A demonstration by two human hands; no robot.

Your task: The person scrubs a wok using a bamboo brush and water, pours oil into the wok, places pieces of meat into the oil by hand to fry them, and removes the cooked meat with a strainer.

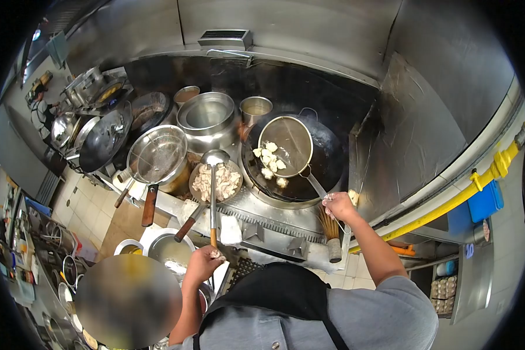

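My right hand (339,207) is closed around the metal handle of a round mesh strainer (294,143). The strainer is tilted over a dark wok (326,166) on the stove. Several pale lumps (269,160) lie at its left side and over its rim; whether all of them rest in the mesh I cannot tell. My left hand (200,265) grips the wooden end of a long ladle (214,157). The ladle's bowl lies over the far edge of a perforated pan of pale pieces (217,184), which look like raw meat.
Left of the wok stand a large metal pot (206,114), a second strainer (157,154) and more woks (105,137). A bamboo brush (331,236) sits near the stove's right front. A bowl of cloudy liquid (172,251) is below left. Another person (41,114) is far left.
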